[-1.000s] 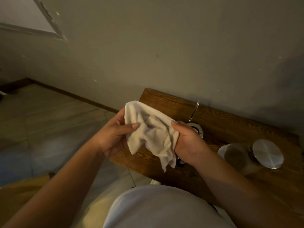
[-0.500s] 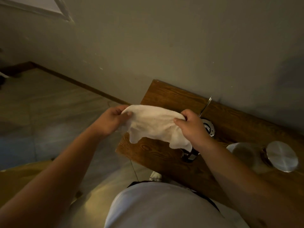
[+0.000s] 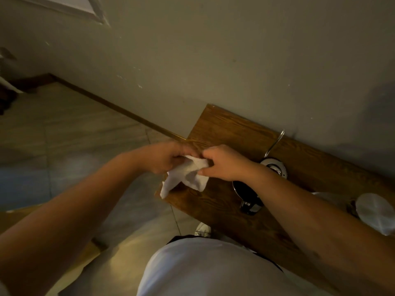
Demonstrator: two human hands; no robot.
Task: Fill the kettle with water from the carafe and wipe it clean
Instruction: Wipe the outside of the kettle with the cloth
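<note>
- your left hand (image 3: 165, 158) is closed on one end of the white cloth (image 3: 188, 175), fingers curled over the fabric.
- your right hand (image 3: 222, 163) pinches the other end of the cloth, thumb under and fingers over it.
- the two hands sit close together, almost touching, over the left end of the wooden table (image 3: 224, 133).
- the cloth is bunched between them; a loose corner hangs down past the table's left edge, above the floor (image 3: 74, 129).
- the kettle (image 3: 265, 180) stands on the table just right of your right hand, partly hidden under your right wrist and forearm; its shiny lid and thin curved metal handle show beyond the wrist, and its dark body and handle base show on the near side of the arm.
- the cloth is not touching the kettle.
- the carafe (image 3: 333, 197) lies on its side further right on the table, mostly behind your right forearm, with its round metal lid (image 3: 376, 212) near the frame's right edge.
- the table runs along the grey wall (image 3: 213, 60).
- the picture is dim and a little blurred around the hands, so you cannot tell how the fingers sit in detail.
</note>
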